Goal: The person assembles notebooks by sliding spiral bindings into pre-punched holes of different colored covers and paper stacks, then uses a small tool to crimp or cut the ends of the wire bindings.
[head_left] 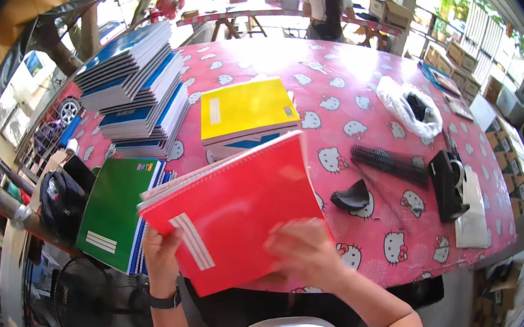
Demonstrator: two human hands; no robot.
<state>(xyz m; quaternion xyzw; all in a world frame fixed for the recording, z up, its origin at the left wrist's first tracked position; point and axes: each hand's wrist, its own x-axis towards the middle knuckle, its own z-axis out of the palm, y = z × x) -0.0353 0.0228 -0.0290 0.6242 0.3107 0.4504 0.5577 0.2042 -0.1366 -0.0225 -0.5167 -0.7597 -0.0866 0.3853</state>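
A red notebook is held up at a tilt over the near edge of the table, its cover facing me. My left hand is closed on its lower left corner, thumb on the cover. My right hand is over the notebook's right side, its fingers smeared by motion; whether they grip it I cannot tell. Behind it lies a pile of notebooks with a yellow cover on top. Green notebooks lie to the left at the table edge. A tall, staggered stack of blue-covered notebooks rises behind them.
On the pink patterned tablecloth, black spiral binding coils, a curved black piece, a black device and a white plastic bag lie to the right. A person stands at a farther table. A fan is below left.
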